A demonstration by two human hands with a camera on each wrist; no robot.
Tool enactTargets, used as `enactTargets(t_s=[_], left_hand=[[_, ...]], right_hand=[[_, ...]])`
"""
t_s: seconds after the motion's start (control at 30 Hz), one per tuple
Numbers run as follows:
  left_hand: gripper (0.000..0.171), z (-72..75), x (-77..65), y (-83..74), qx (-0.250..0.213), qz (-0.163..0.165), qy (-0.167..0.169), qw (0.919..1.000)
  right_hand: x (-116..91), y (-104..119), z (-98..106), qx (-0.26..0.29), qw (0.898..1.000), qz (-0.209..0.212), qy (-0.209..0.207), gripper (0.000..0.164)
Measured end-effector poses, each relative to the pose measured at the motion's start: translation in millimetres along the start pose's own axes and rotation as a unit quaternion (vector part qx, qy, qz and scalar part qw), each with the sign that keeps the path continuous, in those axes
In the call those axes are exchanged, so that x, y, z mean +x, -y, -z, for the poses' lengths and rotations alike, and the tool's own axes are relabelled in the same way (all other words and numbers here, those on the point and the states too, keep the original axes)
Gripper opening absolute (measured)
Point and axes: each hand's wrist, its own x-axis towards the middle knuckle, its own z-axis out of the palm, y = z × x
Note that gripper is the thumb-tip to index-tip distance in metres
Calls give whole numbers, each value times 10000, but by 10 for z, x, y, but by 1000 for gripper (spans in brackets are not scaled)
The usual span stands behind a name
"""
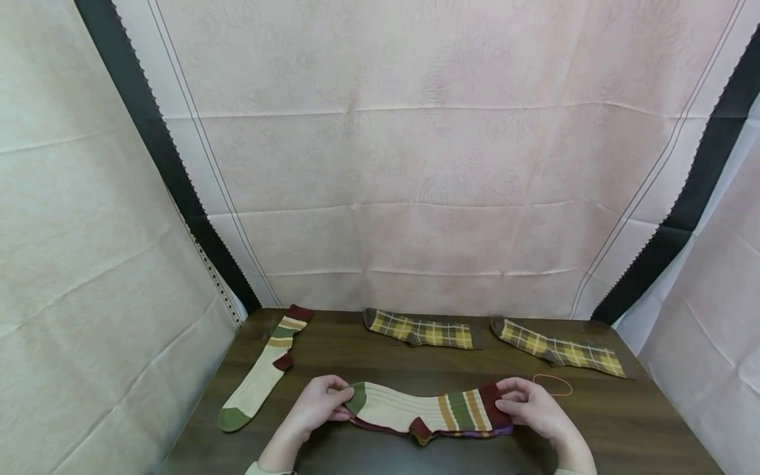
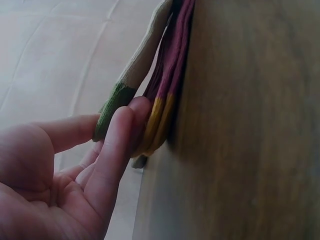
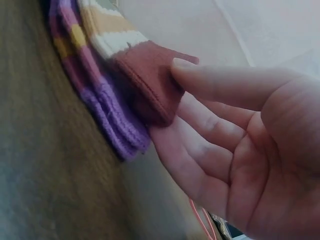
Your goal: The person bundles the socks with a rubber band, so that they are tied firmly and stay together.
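Stretched between both hands is a cream sock (image 1: 394, 404) with a green toe, striped leg and maroon cuff. At its toe (image 2: 114, 107), my left hand (image 1: 323, 404) pinches the knit between thumb and fingers. The maroon cuff (image 3: 152, 75) is pinched by my right hand (image 1: 531, 406), thumb on top and fingers below. Directly under it lie maroon socks (image 2: 175, 55) with mustard toes and purple cuffs (image 3: 115, 120), in two layers on the table and mostly hidden from above. In the left wrist view a gap shows between the cream sock and these layers.
A matching cream sock (image 1: 261, 379) lies slanted at the table's left. Two yellow plaid socks, one at the back middle (image 1: 424, 331) and one at the back right (image 1: 558, 346), lie flat. An orange rubber band (image 1: 555, 384) rests beyond my right hand on the wooden table (image 1: 641, 429).
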Motion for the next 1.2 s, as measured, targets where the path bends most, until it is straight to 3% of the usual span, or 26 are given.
enactTargets(t_s=[0.27, 0.6, 1.2], left_hand=[[21, 32, 2, 12, 3, -37, 81, 10000], [18, 71, 14, 1, 53, 49, 247, 9997], [16, 100, 12, 51, 205, 115, 148, 9996]], right_hand=[[20, -12, -40, -338, 9991, 38, -261, 46], [4, 1, -26, -421, 9990, -69, -100, 53], [-21, -3, -2, -563, 9981, -235, 61, 59]])
